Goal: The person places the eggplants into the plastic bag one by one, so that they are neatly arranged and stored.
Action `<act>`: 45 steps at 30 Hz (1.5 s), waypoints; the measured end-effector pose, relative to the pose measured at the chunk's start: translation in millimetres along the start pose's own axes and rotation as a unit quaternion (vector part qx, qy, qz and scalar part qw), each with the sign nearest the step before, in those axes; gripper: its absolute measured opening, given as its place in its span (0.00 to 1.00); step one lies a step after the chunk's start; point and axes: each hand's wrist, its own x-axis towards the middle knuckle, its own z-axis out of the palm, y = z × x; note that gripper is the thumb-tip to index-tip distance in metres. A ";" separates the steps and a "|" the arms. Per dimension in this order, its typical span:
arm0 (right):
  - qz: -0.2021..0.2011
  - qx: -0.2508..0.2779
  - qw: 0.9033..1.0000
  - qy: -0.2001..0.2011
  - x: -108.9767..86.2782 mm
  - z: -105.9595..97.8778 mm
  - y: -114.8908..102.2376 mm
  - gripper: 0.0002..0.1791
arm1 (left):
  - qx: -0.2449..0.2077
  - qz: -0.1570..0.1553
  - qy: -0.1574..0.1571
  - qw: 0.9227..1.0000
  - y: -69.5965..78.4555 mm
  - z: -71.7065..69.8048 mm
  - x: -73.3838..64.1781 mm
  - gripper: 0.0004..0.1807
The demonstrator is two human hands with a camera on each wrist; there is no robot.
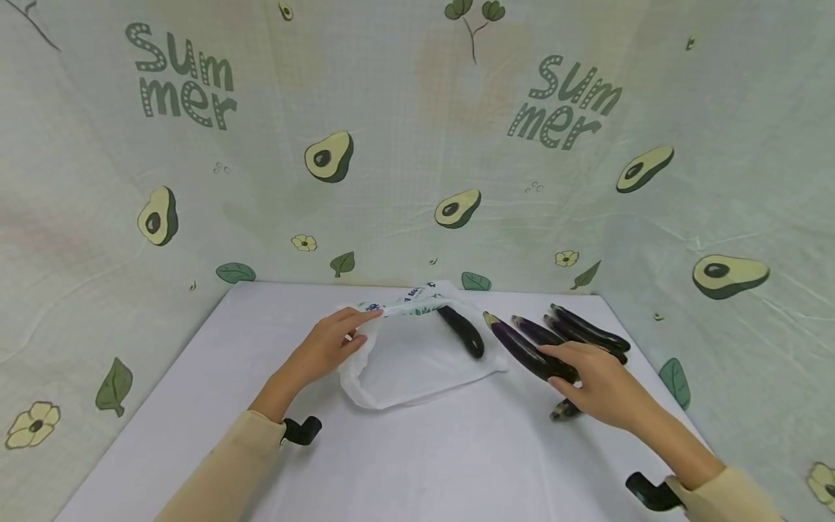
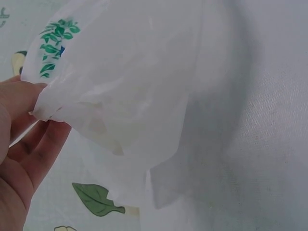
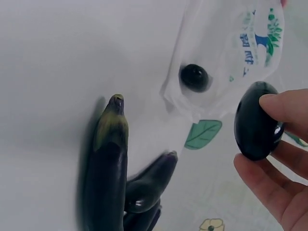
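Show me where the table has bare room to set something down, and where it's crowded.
Bare: the table left of the left hand and bag, and its near stretch between the sleeves. Crowded: the right side, where eggplants lie near the right hand.

Head view: right hand (image 1: 607,388) covers part of held eggplant (image 1: 522,348) and most of lower eggplant (image 1: 564,411), just a tip showing. Pile (image 1: 590,330) overlaps and sits partly behind that hand, count unclear. Bag (image 1: 411,377) edge hides far end of bagged eggplant (image 1: 464,335). Bag print (image 1: 425,291) too small to read.
Left wrist: left hand (image 2: 21,163) cropped left, bag cropped top.
Right wrist: held eggplant end-on, length hidden; foreground eggplant (image 3: 107,178) runs off bottom.
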 end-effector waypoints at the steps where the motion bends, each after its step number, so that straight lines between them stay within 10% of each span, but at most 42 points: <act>1: 0.000 -0.001 1.000 -0.001 0.3 0.3 -1.0 0.30 | 0.000 0.000 -0.001 1.000 -0.2 0.0 0.3 0.34; 32: -0.025 0.066 0.997 -0.017 33.8 39.2 -20.1 0.27 | 0.001 -0.002 -0.002 1.000 1.1 0.9 0.4 0.34; 45: 0.029 0.099 0.994 -0.043 57.9 60.2 -24.0 0.25 | 0.004 -0.006 0.000 1.000 2.6 -0.2 1.5 0.35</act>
